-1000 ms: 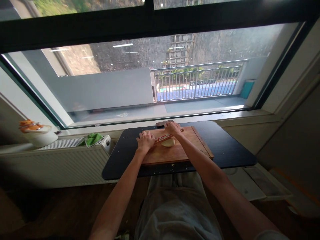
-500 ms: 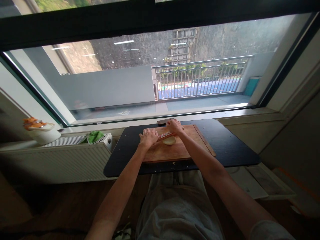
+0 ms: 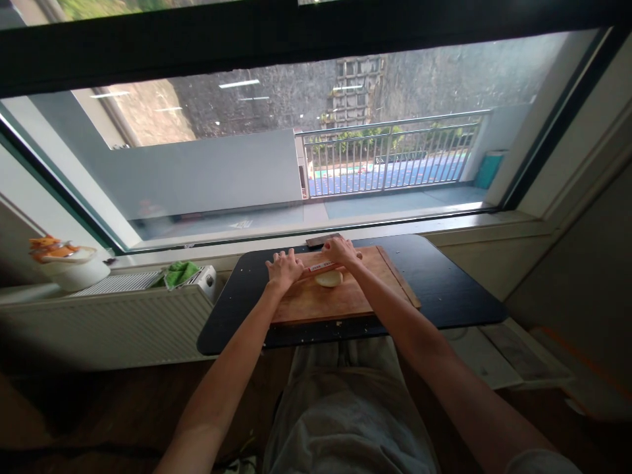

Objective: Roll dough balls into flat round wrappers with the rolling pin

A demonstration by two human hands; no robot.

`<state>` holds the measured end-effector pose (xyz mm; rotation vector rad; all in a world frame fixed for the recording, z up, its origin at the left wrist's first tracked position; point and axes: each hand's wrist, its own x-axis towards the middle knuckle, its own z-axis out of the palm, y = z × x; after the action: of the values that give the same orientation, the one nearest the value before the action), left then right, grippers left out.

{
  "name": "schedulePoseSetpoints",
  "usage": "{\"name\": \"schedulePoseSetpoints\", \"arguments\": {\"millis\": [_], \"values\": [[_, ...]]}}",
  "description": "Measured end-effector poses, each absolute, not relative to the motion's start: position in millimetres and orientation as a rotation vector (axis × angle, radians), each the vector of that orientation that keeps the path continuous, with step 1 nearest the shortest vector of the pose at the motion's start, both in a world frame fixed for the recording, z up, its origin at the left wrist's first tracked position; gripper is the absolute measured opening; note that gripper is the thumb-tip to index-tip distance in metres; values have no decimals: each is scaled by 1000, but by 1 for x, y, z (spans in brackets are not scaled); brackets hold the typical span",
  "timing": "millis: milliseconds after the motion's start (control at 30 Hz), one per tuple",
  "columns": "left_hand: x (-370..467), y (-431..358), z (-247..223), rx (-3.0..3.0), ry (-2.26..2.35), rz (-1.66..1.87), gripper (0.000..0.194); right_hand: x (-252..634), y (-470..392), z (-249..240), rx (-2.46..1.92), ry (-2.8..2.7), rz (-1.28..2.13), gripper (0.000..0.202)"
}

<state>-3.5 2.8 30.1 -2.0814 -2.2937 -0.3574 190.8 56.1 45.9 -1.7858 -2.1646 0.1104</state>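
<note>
Since a second ago, my left hand (image 3: 285, 270) has slid slightly toward the far side, so the rolling pin (image 3: 323, 266) slants less across the wooden board (image 3: 316, 306). Its fingers are spread over the pin's left end; whether they grip, I cannot tell. My right hand (image 3: 340, 250) has its fingers curled around the pin near its right end. Pale dough (image 3: 328, 280) lies flat on the board, just on the near side of the pin, between my forearms. Beneath is the black table (image 3: 444, 289).
</note>
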Motion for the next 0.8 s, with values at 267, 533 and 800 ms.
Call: {"name": "schedulePoseSetpoints", "arguments": {"millis": [267, 533, 800], "values": [[-11, 17, 22, -2054, -2407, -380, 77, 189, 49, 47, -1751, -2217, 87, 29], [-6, 11, 24, -1957, -2339, -498, 65, 191, 47, 47, -1709, -2162, 24, 34], [-6, 17, 25, -1933, -2362, -519, 51, 190, 57, 47, -1764, -2145, 104, 29]]}}
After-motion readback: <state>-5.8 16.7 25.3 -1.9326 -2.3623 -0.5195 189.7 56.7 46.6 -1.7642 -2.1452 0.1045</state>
